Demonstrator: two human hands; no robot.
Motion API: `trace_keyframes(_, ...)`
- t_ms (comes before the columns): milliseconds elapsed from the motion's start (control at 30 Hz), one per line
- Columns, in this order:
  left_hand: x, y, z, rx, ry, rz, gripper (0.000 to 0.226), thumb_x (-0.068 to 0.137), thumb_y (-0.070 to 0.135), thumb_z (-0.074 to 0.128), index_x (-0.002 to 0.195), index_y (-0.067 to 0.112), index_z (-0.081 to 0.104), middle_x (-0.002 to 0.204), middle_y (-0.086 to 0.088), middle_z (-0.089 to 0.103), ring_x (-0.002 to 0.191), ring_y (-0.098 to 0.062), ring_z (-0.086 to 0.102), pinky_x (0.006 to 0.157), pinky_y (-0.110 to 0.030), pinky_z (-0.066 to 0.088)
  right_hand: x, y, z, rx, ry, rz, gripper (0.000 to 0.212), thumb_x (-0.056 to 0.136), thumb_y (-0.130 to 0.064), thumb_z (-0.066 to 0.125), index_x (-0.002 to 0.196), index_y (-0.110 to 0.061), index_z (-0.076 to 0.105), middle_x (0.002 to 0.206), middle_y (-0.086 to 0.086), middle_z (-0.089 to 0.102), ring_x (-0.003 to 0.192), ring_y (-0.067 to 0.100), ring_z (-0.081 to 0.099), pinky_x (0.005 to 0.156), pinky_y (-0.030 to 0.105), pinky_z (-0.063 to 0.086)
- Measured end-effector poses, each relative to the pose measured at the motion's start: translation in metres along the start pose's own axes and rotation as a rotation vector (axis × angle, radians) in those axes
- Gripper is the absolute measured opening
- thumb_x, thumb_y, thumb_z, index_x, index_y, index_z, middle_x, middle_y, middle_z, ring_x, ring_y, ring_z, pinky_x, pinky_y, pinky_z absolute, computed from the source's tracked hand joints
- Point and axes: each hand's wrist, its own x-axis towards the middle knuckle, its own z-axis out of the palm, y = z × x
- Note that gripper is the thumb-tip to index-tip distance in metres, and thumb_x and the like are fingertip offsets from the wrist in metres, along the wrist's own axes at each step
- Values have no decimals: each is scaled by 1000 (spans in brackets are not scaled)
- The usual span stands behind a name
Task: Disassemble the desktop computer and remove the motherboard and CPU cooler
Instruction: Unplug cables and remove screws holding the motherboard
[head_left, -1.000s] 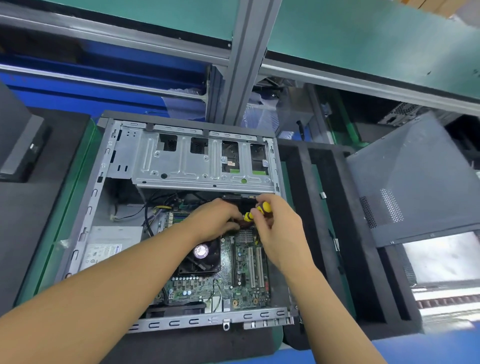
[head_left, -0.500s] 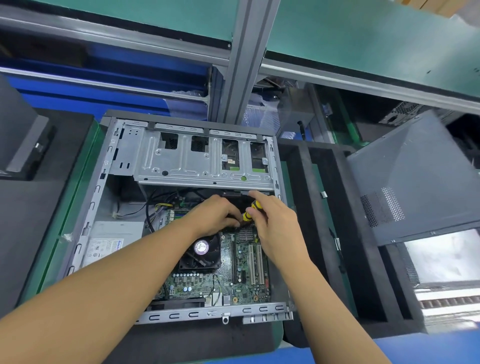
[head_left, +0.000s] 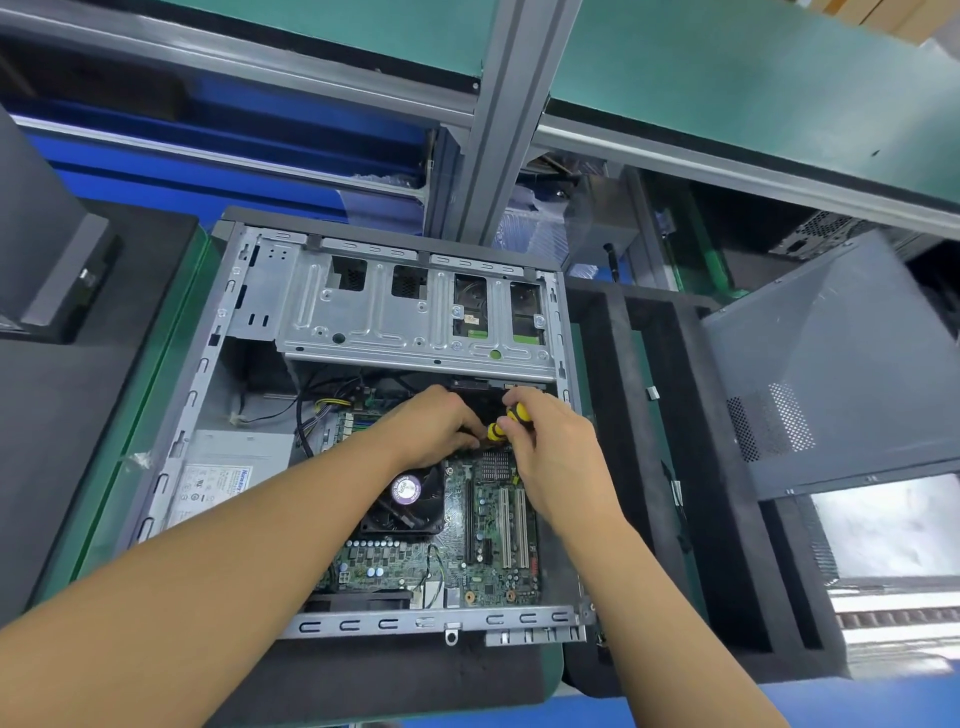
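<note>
My right hand (head_left: 556, 457) grips the yellow and black screwdriver (head_left: 518, 414), fingers wrapped round the handle. The tool is tilted, tip end pointing down and left into the case. My left hand (head_left: 431, 426) sits right against the front end of the handle, fingers curled down. I can't tell if it pinches the shaft or only steadies it, and the tip is hidden under my fingers.

Both hands are at the far edge of the motherboard (head_left: 483, 561), just below the drive cage (head_left: 395, 322). The board lies flat in the open desktop case (head_left: 426, 621), with white slots along its right side. The CPU cooler (head_left: 410, 499) sits on the board, fan up, just near side of my left hand and partly under my left forearm. The power supply (head_left: 228, 473) is in the left part of the case, label up.

The case lies on its side on a dark mat. The grey side panel (head_left: 831, 364) rests off to the right, apart from the case, with a black foam tray (head_left: 649, 467) between them.
</note>
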Motion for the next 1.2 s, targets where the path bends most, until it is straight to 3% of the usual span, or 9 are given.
trace_keyframes(267, 2, -3, 2, 13, 18, -6, 17, 90, 29, 70, 105, 34, 77, 89, 10, 75, 66, -2, 49, 57, -16, 32, 0, 2, 2, -14, 1, -8, 23, 99, -20, 57, 122, -16, 62, 107, 0, 66, 89, 14, 57, 69, 17, 32)
trace_keyframes(500, 2, -2, 2, -11, -17, -26, 14, 90, 29, 70, 101, 34, 78, 89, 10, 75, 80, -10, 59, 74, -27, 50, -1, 2, 1, 3, 7, -16, 23, 99, -19, 58, 121, -16, 63, 105, -1, 67, 88, 15, 58, 71, 20, 36)
trace_keyframes(633, 2, -2, 2, -22, -8, -29, 14, 90, 28, 71, 102, 33, 78, 92, 10, 75, 82, -9, 62, 76, -29, 53, -1, 2, 1, 4, 14, -22, 23, 99, -19, 58, 121, -15, 64, 105, 0, 67, 89, 16, 59, 71, 19, 36)
trace_keyframes(867, 2, -2, 4, -28, 11, -26, 16, 89, 29, 72, 104, 33, 77, 92, 9, 75, 76, -7, 57, 70, -24, 46, -1, -1, 0, -1, 24, -42, 24, 99, -19, 58, 122, -14, 63, 107, 2, 67, 94, 19, 61, 78, 28, 46)
trace_keyframes(1033, 1, -1, 2, -36, 3, -16, 12, 90, 26, 71, 98, 30, 78, 65, 24, 57, 63, 2, 50, 62, -23, 39, 0, -1, -1, 7, 32, -38, 22, 95, -22, 65, 116, -15, 66, 99, 0, 68, 83, 17, 60, 73, 24, 45)
trace_keyframes(1200, 1, 0, 1, -37, -19, 7, 9, 90, 22, 71, 94, 28, 78, 60, 19, 55, 60, -2, 51, 57, -25, 35, -2, -1, 0, -19, 53, -41, 21, 90, -28, 72, 105, -14, 68, 82, 0, 64, 72, 19, 57, 68, 33, 51)
